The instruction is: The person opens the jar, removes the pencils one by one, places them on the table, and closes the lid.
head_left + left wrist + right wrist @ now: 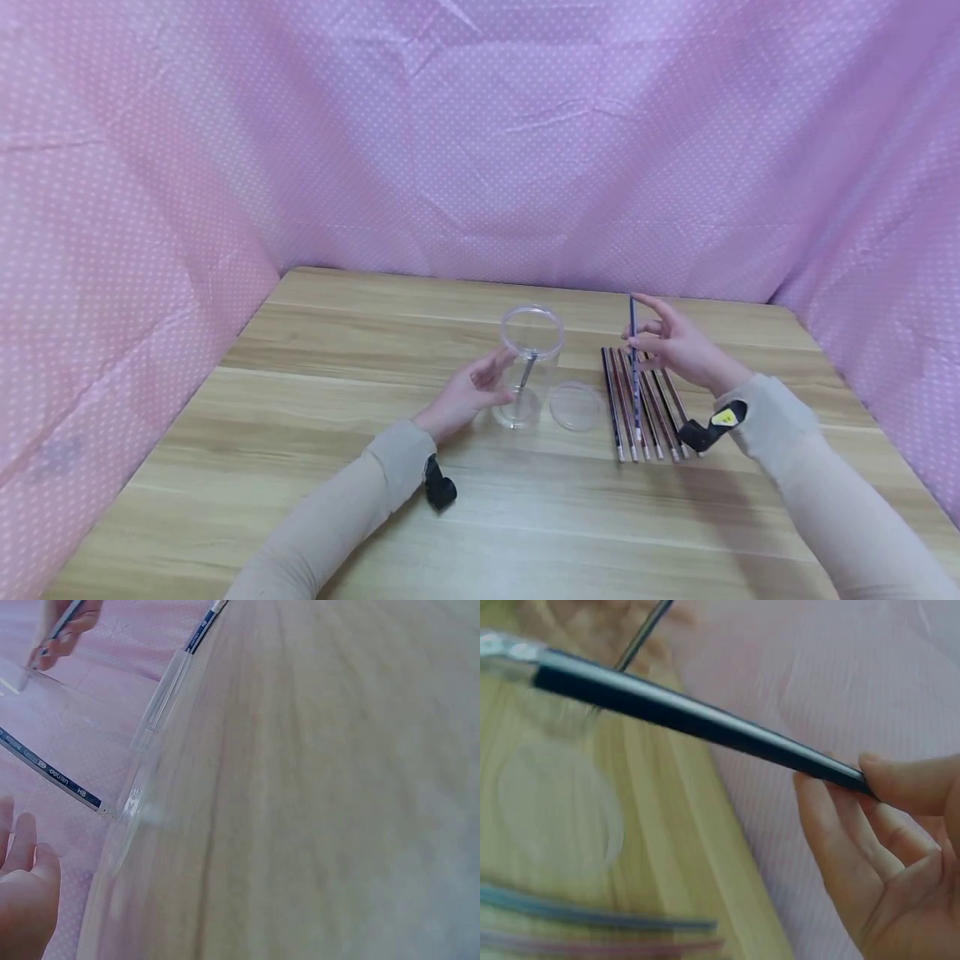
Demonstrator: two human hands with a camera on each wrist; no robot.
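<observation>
My right hand (686, 346) pinches a dark blue pencil (635, 392) between thumb and fingers near one end. The pencil points down, its eraser end lowest, over a row of pencils (660, 417) lying side by side on the table. In the right wrist view, the held pencil (705, 724) crosses the picture with its ferrule at the left. A clear jar (553, 371) stands upright, holding one tilted pencil (527, 379). Beside the jar's left wall is my left hand (467, 393), fingers loosely extended; whether it touches the wall cannot be told.
A clear round lid (576, 407) lies flat on the table between jar and pencil row. The wooden table (337, 367) ends at a pink dotted curtain (420, 167) behind and at both sides. Each wrist carries a small black camera.
</observation>
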